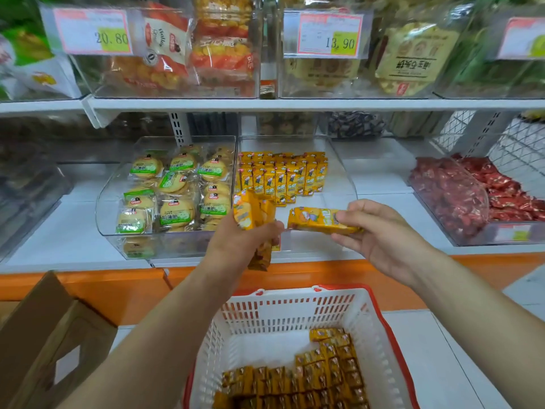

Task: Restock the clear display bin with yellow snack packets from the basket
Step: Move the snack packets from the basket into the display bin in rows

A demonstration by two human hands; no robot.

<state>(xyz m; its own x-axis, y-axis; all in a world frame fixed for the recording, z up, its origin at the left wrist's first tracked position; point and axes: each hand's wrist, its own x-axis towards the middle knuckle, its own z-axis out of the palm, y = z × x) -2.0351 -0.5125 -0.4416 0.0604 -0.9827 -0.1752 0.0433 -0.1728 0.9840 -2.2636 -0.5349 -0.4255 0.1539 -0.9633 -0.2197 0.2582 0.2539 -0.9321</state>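
A clear display bin on the lower shelf holds several upright yellow snack packets at its back left; its front right floor is bare. My left hand grips a bunch of yellow packets in front of the bin. My right hand pinches one yellow packet lying sideways, just right of the left hand's bunch. Below, a white basket with a red rim contains several more yellow packets.
Left of the display bin sits a clear bin of green-labelled biscuits; on the right stands a bin of red wrapped snacks. An upper shelf carries more bins with price tags. A cardboard box stands at lower left.
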